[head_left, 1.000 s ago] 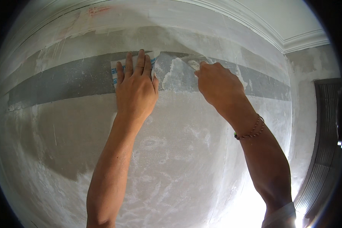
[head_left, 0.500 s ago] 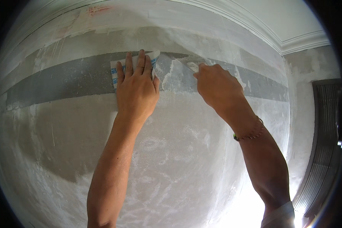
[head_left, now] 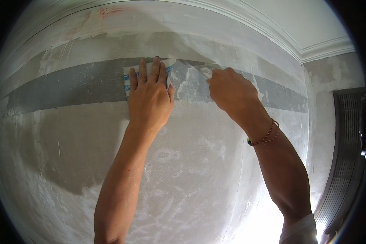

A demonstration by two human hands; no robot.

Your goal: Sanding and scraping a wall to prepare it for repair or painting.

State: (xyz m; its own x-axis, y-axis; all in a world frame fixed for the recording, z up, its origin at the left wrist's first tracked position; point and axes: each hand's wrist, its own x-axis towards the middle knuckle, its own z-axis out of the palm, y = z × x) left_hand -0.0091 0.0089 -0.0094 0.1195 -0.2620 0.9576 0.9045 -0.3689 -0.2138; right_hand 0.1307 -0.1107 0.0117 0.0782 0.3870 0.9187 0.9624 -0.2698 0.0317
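Observation:
Flat against the wall (head_left: 183, 158), my left hand (head_left: 150, 99) has its fingers stretched upward over a piece of white paper (head_left: 131, 77) with blue print, perhaps sandpaper with its backing outward. The paper lies on a dark grey horizontal band (head_left: 69, 85), its right corner lifted a little. To the right, my right hand (head_left: 234, 89) is closed around a putty knife, its handle hidden in my fist. The putty knife's blade (head_left: 205, 71), smeared with whitish putty, rests at the band, beside a ragged pale patch (head_left: 187, 83).
White moulded cornice (head_left: 272, 28) runs along the ceiling (head_left: 313, 16) and turns at the right corner. A dark ribbed panel (head_left: 345, 142) stands on the right-hand wall. Bright light glares at the lower right. Reddish marks (head_left: 112, 11) show high on the wall.
My left hand and the paper have shifted slightly to the right. The right hand with the putty knife stays nearly in place, its wrist turned a little.

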